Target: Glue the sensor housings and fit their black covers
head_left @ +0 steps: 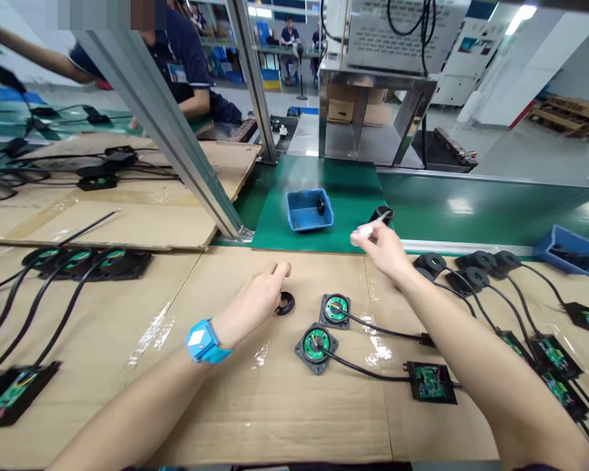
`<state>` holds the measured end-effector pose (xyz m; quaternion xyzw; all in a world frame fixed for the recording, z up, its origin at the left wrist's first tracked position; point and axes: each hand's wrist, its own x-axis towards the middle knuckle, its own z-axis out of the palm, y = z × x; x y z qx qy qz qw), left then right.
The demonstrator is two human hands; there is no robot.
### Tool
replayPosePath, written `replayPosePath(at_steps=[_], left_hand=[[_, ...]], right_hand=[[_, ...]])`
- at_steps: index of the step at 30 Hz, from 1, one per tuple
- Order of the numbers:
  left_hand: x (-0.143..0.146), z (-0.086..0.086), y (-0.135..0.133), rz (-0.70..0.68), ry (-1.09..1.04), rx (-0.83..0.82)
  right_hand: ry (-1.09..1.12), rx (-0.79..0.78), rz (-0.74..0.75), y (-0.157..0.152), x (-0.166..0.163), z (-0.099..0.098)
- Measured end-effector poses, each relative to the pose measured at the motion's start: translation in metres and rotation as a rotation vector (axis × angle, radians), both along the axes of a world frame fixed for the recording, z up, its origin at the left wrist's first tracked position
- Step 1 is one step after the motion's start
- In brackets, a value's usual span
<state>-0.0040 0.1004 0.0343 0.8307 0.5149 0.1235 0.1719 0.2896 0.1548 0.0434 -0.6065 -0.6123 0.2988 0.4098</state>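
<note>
My left hand (255, 297), with a blue band at its wrist, is closed at the edge of a black ring (287, 303) low over the cardboard. Its fingertips are partly hidden. In my right hand (383, 248) I pinch a small white tube with a pointed tip (366, 231), close to a black cup (385, 214) on the green mat. Between my arms lie two square black housings, one farther back (328, 320) and one nearer (300, 353), with round green circuit boards inside. Black cables run from them to the right, one to an open black box with a green board (430, 382).
A blue bin (309, 226) holding a black part sits on the green mat (269, 239). Several cabled black rings (478, 261) lie right, near another blue bin (564, 265). Cabled housings (140, 265) lie left. A metal post (177, 131) rises before a co-worker (186, 59).
</note>
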Motion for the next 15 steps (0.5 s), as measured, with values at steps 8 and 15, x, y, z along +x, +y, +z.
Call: replayPosePath(at_steps=[8,15], left_hand=[[-0.012,-0.013,0.006,0.058,-0.432,-0.228],[-0.013,-0.035,0.025,0.122,-0.934,-0.338]], right_hand=[[0.332,0.09,-0.138,-0.156,0.005,0.01],[0.45,0.035,-0.068,-0.163,-0.01,-0.01]])
